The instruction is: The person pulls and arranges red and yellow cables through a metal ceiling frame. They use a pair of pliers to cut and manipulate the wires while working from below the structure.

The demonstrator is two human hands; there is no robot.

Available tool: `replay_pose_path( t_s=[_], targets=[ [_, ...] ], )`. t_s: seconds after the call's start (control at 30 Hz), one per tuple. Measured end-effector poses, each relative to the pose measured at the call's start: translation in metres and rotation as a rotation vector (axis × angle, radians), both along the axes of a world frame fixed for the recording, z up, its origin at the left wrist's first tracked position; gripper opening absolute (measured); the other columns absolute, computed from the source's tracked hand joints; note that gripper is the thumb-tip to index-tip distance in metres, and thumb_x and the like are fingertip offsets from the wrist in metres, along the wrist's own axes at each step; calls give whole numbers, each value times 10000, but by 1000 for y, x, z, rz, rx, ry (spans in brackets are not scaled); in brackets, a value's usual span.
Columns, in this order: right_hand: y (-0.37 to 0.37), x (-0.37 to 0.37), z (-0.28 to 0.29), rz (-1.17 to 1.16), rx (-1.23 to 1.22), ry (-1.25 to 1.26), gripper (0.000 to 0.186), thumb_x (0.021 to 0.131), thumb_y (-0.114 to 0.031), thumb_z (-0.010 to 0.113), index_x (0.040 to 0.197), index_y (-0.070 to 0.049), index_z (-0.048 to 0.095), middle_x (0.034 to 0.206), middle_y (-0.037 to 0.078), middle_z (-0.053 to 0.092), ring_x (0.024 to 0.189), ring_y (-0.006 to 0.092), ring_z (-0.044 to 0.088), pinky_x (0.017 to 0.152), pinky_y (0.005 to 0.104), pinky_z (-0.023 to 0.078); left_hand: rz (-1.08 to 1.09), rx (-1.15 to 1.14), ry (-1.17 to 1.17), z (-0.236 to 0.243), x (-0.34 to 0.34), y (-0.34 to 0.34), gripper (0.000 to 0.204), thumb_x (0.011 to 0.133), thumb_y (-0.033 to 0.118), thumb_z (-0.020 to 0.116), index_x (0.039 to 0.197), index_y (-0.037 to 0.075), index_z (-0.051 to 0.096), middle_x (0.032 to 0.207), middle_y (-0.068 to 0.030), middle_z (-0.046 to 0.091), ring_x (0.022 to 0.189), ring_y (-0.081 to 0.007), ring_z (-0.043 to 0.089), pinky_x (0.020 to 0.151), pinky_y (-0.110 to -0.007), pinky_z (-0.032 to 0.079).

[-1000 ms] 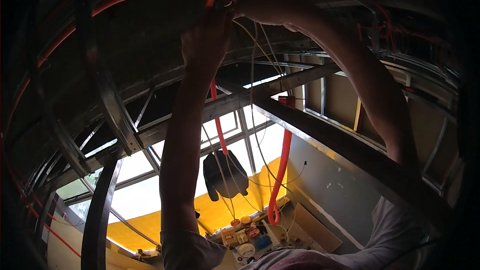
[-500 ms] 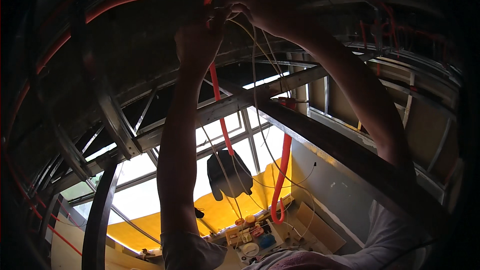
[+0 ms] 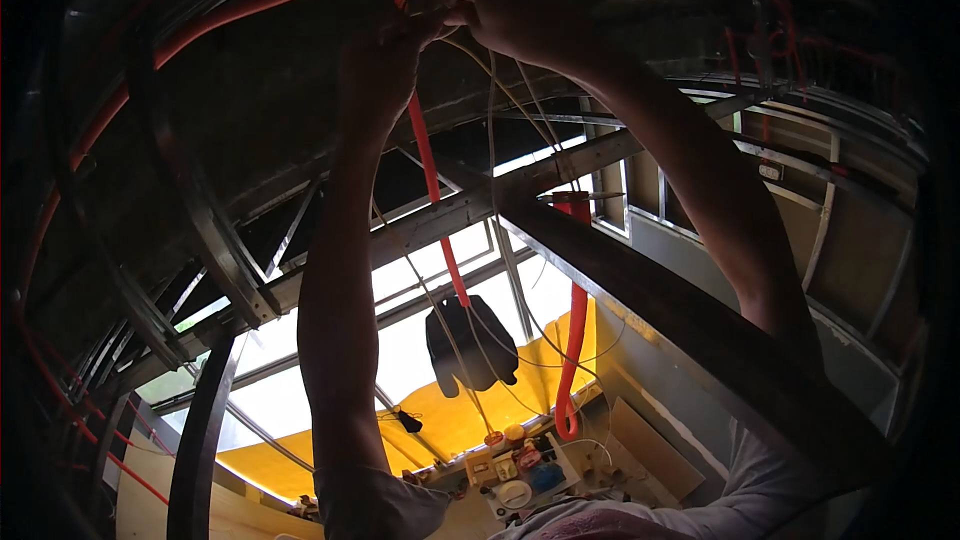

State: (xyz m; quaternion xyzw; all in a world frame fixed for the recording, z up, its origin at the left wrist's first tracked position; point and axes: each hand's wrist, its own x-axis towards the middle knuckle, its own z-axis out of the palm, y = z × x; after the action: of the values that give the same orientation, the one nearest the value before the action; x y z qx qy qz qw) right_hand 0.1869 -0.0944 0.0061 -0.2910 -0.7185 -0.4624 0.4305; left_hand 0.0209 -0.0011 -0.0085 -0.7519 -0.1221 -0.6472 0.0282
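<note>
Both my arms reach up toward the dark ceiling. My left hand (image 3: 382,65) is closed, with a red flexible conduit (image 3: 424,145) coming out below it and a bit of the same red showing above the fist. Close against it, my right hand (image 3: 490,8) has its fingers bent together at the same spot; shadow hides what they grip. Thin pale wires (image 3: 491,125) and a yellowish wire (image 3: 480,58) hang down from just under the two hands.
A metal beam (image 3: 590,160) crosses below my hands, joined by a dark profile (image 3: 660,320) running toward lower right. Another red conduit (image 3: 577,330) hangs from the beam. Far below are a dark jacket (image 3: 470,345), yellow sheeting (image 3: 270,465) and a cluttered worktop (image 3: 580,455).
The view has shifted slightly, so the beam, conduits and jacket sit a little differently. My hands stay together overhead, the right one's fingers shifted slightly against the left.
</note>
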Motion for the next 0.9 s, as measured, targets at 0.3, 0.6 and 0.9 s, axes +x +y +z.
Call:
replay_pose_path(
  t_s=[0.3, 0.6, 0.9],
  targets=[
    [0, 1, 18, -87, -9, 44, 148, 835, -201, 717, 907, -72, 721, 876, 106, 699, 760, 287, 677, 685, 441, 539, 4, -17, 44, -5, -1, -15, 242, 876, 290, 744, 892, 51, 710, 637, -14, 596, 572, -63, 543, 527, -264, 405],
    [-2, 1, 18, 89, -101, 182, 166, 814, -210, 748, 879, -61, 713, 777, 116, 692, 752, 258, 694, 654, 416, 546, 70, 120, 47, -5, 0, -11, 198, 891, 251, 726, 907, 54, 719, 817, -85, 713, 765, -140, 680, 680, -292, 506],
    [2, -6, 27, -39, -17, 96, 179, 812, -210, 748, 877, -46, 715, 749, 115, 694, 698, 253, 697, 626, 406, 553, 30, 130, 43, -5, -1, -4, 157, 880, 198, 737, 933, 52, 716, 872, -91, 728, 831, -163, 704, 736, -311, 527]
  ],
)
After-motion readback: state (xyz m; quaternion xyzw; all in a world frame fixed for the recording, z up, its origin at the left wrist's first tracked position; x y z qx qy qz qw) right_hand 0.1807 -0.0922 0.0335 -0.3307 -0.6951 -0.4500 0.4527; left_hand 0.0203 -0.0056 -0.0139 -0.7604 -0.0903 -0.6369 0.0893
